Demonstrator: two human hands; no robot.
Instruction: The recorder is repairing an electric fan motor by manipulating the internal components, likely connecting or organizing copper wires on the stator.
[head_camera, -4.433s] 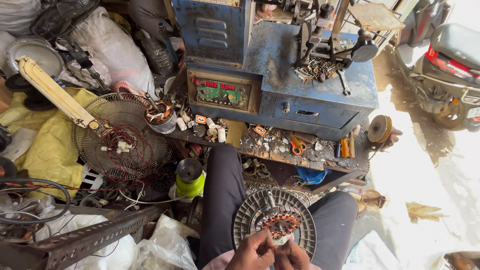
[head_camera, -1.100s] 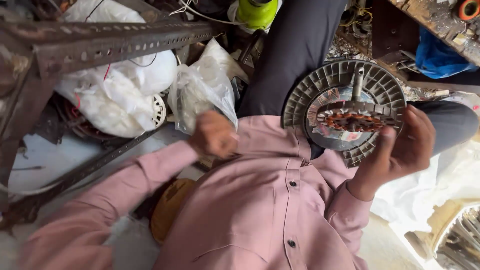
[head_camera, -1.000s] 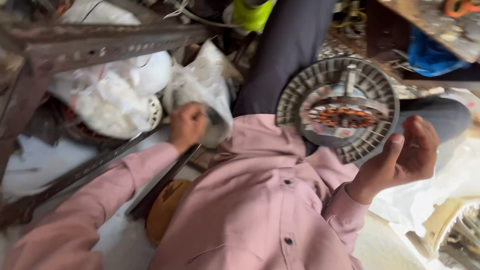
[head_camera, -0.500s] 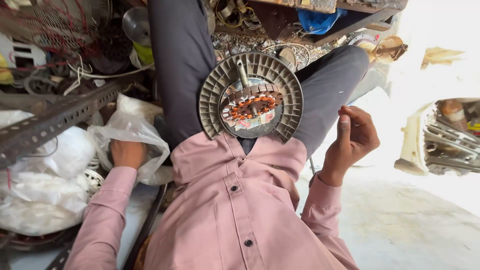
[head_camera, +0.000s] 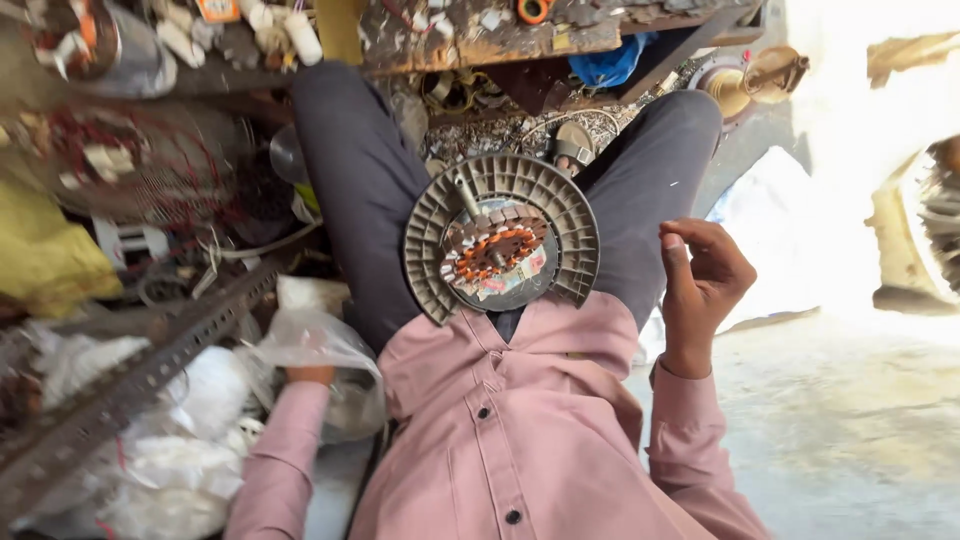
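Observation:
A round grey ribbed motor housing (head_camera: 500, 240) with a copper-wound stator (head_camera: 493, 252) at its centre rests on my lap, leaning against my pink shirt. My right hand (head_camera: 703, 280) hovers to the right of it, apart from it, fingers loosely curled around nothing. My left hand (head_camera: 310, 375) reaches down at my left side against a clear plastic bag (head_camera: 322, 345). The bag hides most of that hand, so its fingers do not show.
A slotted metal angle bar (head_camera: 150, 370) runs diagonally at left above white bags (head_camera: 190, 440). A wire fan guard (head_camera: 120, 160) and yellow cloth (head_camera: 45, 255) lie further left. A cluttered workbench edge (head_camera: 480, 35) spans the top, over my knees. Concrete floor (head_camera: 850, 420) lies at right.
My right hand has let go of the motor housing, which now sits on my lap. My left hand has moved from my chest down to the plastic bag. The view has tilted forward.

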